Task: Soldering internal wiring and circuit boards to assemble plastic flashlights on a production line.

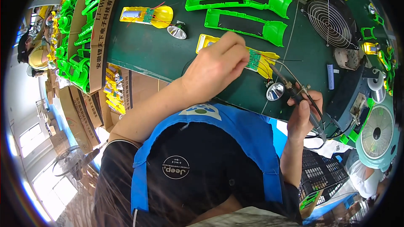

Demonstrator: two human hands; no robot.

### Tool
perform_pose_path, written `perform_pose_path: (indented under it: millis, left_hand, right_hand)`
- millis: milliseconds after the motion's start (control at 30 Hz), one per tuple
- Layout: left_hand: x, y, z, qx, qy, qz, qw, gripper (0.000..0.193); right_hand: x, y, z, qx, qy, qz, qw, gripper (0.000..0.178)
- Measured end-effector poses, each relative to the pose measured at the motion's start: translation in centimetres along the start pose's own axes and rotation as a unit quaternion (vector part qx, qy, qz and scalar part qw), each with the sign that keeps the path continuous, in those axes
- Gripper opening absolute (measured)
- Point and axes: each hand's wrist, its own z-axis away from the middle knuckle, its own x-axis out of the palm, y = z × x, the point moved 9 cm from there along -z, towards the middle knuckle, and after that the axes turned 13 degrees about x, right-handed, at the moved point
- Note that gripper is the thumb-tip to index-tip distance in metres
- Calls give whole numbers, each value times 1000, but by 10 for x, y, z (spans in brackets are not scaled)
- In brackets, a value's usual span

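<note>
A yellow lamp housing [263, 61] with a small green circuit board [253, 60] and red wires lies on the dark green bench [160, 54]. My left hand [214, 71] lies over its left half, fingers closed and pinching at the board's edge. My right hand [304, 115] grips a soldering iron [290, 85] like a pen; its tip points up-left and touches near the board's right side. A silver reflector cup [275, 91] on a wire rests just below the housing, between my hands.
Several bright green plastic shells [244, 23] lie at the back, with another yellow housing [145, 15] and a reflector [177, 30]. A black wire-guard fan [330, 21] stands right. Cardboard boxes [99, 38] of green parts line the left. A pale green round fan [376, 132] sits lower right.
</note>
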Motion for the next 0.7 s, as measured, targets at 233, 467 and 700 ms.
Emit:
perform_pose_path:
  millis: [233,467,700]
  left_hand:
    - [-4,15,-3,5,-20,-74,997,19]
    - [5,6,-11,-4,-44,-116,992,21]
    - [6,3,-11,-4,-40,-103,994,21]
  right_hand:
    - [6,-1,-5,6,-8,33,999,25]
    - [14,1,-9,7,-23,80,997,24]
    - [19,0,-8,-6,-40,118,992,28]
